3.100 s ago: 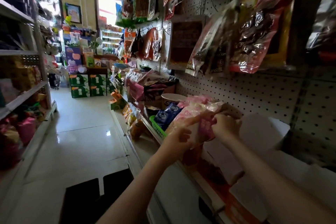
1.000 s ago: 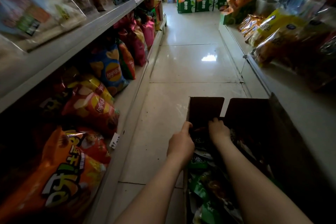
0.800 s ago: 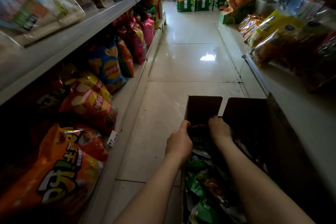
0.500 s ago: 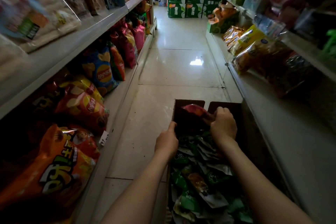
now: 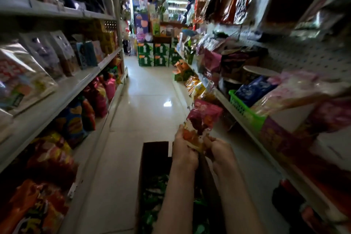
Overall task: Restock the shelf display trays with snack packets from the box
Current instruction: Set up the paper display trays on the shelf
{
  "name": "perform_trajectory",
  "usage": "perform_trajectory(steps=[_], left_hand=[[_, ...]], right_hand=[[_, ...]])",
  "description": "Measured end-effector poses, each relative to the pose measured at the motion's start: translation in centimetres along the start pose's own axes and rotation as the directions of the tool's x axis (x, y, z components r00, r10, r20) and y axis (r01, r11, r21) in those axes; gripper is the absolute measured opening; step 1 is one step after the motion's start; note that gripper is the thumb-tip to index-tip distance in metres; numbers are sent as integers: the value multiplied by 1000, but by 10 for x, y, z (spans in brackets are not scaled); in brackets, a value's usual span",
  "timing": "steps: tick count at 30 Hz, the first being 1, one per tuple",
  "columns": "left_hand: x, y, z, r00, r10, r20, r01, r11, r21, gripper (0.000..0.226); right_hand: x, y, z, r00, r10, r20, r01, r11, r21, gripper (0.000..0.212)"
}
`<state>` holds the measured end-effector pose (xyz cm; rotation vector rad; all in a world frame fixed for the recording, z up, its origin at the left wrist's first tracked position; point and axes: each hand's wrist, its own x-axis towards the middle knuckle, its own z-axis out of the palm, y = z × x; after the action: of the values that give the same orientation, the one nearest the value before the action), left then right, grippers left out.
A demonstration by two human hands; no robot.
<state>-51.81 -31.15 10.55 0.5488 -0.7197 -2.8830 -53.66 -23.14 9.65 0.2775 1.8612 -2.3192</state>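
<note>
Above the box (image 5: 154,159) on the aisle floor, at 6 o'clock: left hand (image 5: 183,151) and right hand (image 5: 220,150) raised close together, both curled round the lower edges of a few pink snack packets (image 5: 204,118). Packets upright, tilted toward 1 o'clock, probably gathered so as to square them before shelving. Green packets (image 5: 152,194) lying loose in the box under the forearms. Green basket (image 5: 245,109) of blue packs (image 5: 252,89) on the right-hand shelf (image 5: 269,150) at 2 o'clock. Likely destination near it; exact tray not clear through the blur.
</note>
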Motion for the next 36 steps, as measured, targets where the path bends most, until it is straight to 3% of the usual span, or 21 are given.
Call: perform_trajectory(steps=[3, 7, 11, 18, 22, 29, 33, 36], left_hand=[[-19, -5, 7, 997, 64, 53, -58, 992, -109, 27], [-39, 1, 4, 994, 109, -10, -109, 994, -22, 29], [-58, 1, 1, 993, 115, -23, -113, 990, 84, 30], [-80, 2, 8, 996, 84, 6, -84, 985, 149, 17], [-87, -1, 16, 997, 64, 42, -69, 988, 138, 26], [-97, -4, 26, 959, 39, 282, -72, 992, 108, 40], [-97, -2, 38, 900, 7, 437, -164, 932, 324, 47], [-94, -11, 54, 895, -72, 440, -212, 800, 561, 51]], right_hand=[[-28, -22, -5, 997, -25, 75, 29, 998, -57, 22], [-58, -35, -9, 979, -116, 165, 128, 990, -64, 5], [-78, -44, -8, 954, -239, 182, 243, 970, 0, 7], [-91, -60, -11, 929, -370, -22, 371, 926, 70, 29], [-99, -69, -16, 902, -432, -23, 432, 902, 15, 15], [-104, -115, -25, 863, -495, 98, 502, 822, -271, 2], [-100, -175, -56, 873, -463, 154, 479, 750, -456, 5], [-80, -216, -91, 823, -568, 14, 430, 606, -669, 5]])
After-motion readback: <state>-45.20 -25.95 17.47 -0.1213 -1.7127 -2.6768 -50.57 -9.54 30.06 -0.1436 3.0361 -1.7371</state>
